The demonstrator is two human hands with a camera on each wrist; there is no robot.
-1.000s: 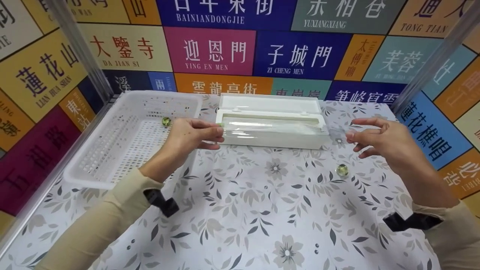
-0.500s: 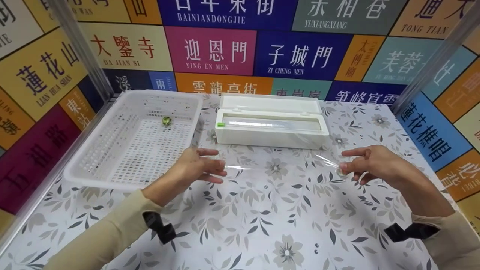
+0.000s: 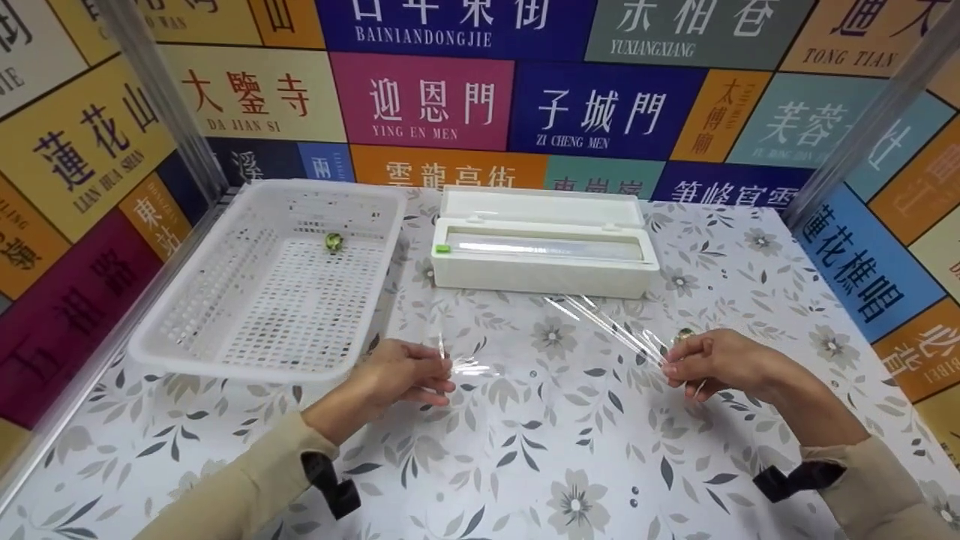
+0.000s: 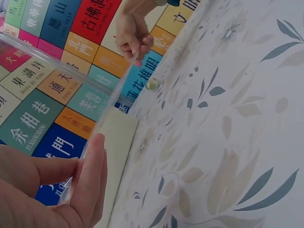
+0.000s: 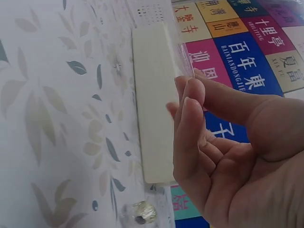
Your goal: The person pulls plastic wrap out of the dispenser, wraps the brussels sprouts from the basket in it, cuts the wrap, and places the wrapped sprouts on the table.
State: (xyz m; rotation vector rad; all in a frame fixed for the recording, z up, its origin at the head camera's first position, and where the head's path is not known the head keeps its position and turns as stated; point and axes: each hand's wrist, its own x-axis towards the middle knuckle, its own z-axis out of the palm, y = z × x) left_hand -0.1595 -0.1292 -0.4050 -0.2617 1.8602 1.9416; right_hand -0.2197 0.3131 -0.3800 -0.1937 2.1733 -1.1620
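Observation:
Clear cling film stretches from the front of a white box toward me, held between both hands. My left hand pinches its left corner between thumb and fingers, in front of the box's left end. My right hand pinches the right corner, where the film bunches into shiny streaks. Just behind the right fingers, a small round greenish ball lies on the table, partly hidden; the right wrist view shows this glossy ball beside the box. The film's middle is nearly invisible against the cloth.
A white perforated basket stands at the left, with one small green ball inside. The box's lid is raised, showing the film roll; a green tab sits at its left end. Printed panels wall the back and sides.
Both hands have drawn the film down from the box toward me, lengthening the sheet. The box, the basket and the ball in it have stayed put.

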